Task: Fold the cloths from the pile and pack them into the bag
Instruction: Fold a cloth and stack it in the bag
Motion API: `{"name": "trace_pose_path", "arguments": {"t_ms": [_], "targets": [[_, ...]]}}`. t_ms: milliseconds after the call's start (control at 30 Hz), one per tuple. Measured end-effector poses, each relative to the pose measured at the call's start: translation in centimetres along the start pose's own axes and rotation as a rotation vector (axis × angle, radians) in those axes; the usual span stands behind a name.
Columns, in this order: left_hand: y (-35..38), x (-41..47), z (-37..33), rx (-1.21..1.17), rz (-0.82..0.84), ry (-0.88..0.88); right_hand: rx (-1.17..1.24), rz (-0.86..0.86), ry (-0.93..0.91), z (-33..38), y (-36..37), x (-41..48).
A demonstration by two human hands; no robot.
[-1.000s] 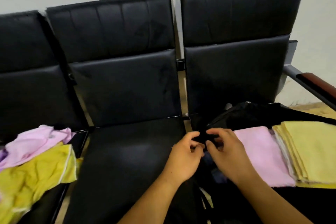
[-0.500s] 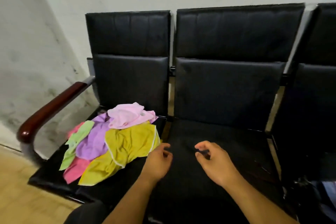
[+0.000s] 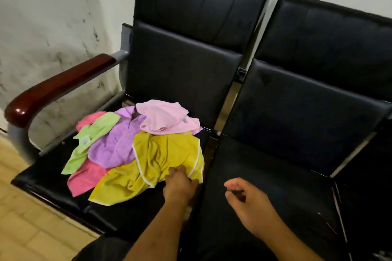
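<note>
now left hand (image 3: 180,184) touching yellow cloth (image 3: 161,154), grip unclear, right hand (image 3: 247,204) beside, loose, empty

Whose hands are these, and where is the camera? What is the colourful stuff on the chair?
These are a person's two bare hands, no machine. The camera sits on their head and looks down, so you see what they see. A pile of crumpled cloths lies on the left seat. The left hand has its fingers on the yellow cloth; whether it pinches it is unclear. The right hand hovers over the next seat, holding nothing.
</note>
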State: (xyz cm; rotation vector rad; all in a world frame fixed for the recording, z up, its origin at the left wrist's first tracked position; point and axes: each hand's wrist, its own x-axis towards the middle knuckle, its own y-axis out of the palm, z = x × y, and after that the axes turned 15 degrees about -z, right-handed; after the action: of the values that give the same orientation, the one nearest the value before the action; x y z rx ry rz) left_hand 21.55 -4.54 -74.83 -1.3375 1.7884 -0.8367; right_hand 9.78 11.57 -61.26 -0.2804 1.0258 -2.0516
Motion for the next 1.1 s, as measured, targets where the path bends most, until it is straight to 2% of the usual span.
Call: {"name": "trace_pose_path", "arguments": {"t_ms": [100, 233, 367, 433, 500, 633, 700, 767, 833, 967, 1033, 1100], "targets": [[0.9, 1.2, 0.5, 0.001, -0.058, -0.023, -0.030, -0.013, 0.023, 0.0, -0.1, 0.2], [-0.4, 2.6, 0.0, -0.013, -0.107, 0.095, -0.028, -0.017, 0.031, 0.2, -0.6, 0.4], [-6.6, 2.7, -2.2, -0.439, -0.249, 0.099, 0.062, -0.047, -0.010, 1.5, -1.4, 0.6], [-11.2, 2.0, -4.1, -0.535, -0.282, 0.152, 0.143, -0.103, -0.059, 2.5, -1.7, 0.8], [-16.0, 0.4, -6.5, -0.548, -0.199, 0.274, 0.223, -0.149, -0.123, 3.8, -2.1, 0.8], [-22.1, -3.8, -10.7, -0.608, 0.126, 0.520, 0.274, -0.153, -0.240, 6.5, -3.0, 0.4], [-23.8, -5.7, -11.9, -0.665, 0.160, 0.592, 0.209, -0.177, -0.267, 6.8, -3.6, 0.0], [-25.3, -7.2, -12.6, -0.698, 0.209, 0.614, 0.220, -0.206, -0.201, 6.2, -4.7, -0.5], [-26.1, -8.4, -13.0, -0.621, 0.267, 0.652, 0.327, -0.289, -0.129, 5.0, -6.6, -1.0], [-24.5, -8.8, -13.4, -0.099, 0.151, 0.797, 0.623, -0.493, -0.049, 3.8, -10.5, -1.9], [-22.7, -8.5, -13.0, 0.053, 0.081, 0.748, 0.682, -0.632, -0.044, 3.8, -12.8, -2.4], [-21.4, -8.0, -12.1, 0.047, 0.021, 0.641, 0.637, -0.816, -0.036, 3.1, -15.1, -2.5]]}}
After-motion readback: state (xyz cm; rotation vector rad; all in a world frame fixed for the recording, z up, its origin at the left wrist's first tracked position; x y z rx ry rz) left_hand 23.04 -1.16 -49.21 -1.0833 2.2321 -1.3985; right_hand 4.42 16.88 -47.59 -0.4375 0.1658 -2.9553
